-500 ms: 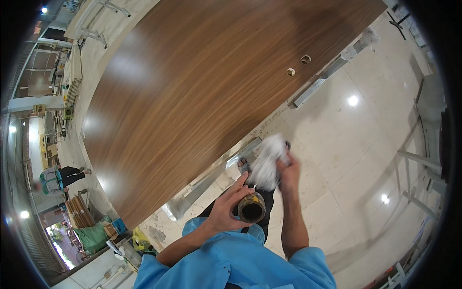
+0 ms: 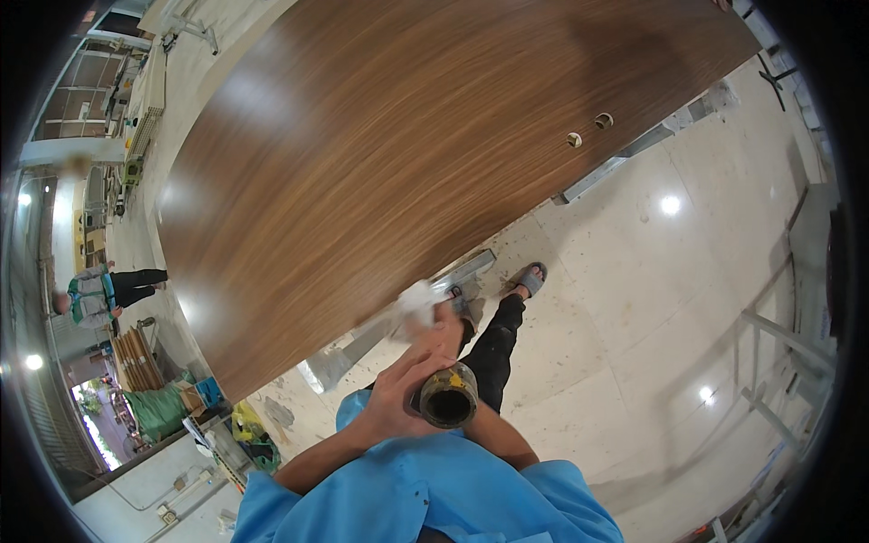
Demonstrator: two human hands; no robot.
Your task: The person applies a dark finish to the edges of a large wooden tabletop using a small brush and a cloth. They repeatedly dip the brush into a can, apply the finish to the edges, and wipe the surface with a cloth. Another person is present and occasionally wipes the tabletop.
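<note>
My left hand (image 2: 396, 398) is wrapped around an open-mouthed container (image 2: 450, 396), its rim dark and stained with yellow, held close to my blue shirt. Inside the mouth it looks dark; the contents cannot be made out. Crossing beyond the container, my right arm reaches left. A white cloth or wad (image 2: 419, 303), smeared by motion, is in my right hand (image 2: 441, 331). That cloth is by the near edge of a large brown wood-grain panel (image 2: 362, 181); whether it touches the panel is unclear.
Two round holes (image 2: 574, 140) pierce the panel near its right edge. Metal supports (image 2: 611, 172) show beneath that edge. My sandalled foot (image 2: 534, 279) stands on the tiled floor. Another person (image 2: 90, 297) is at the far left, near stacked boards and a green sack (image 2: 156, 413).
My right hand has swung left with the white cloth, from right of my legs toward the panel's edge. The container has shifted slightly left in my left hand.
</note>
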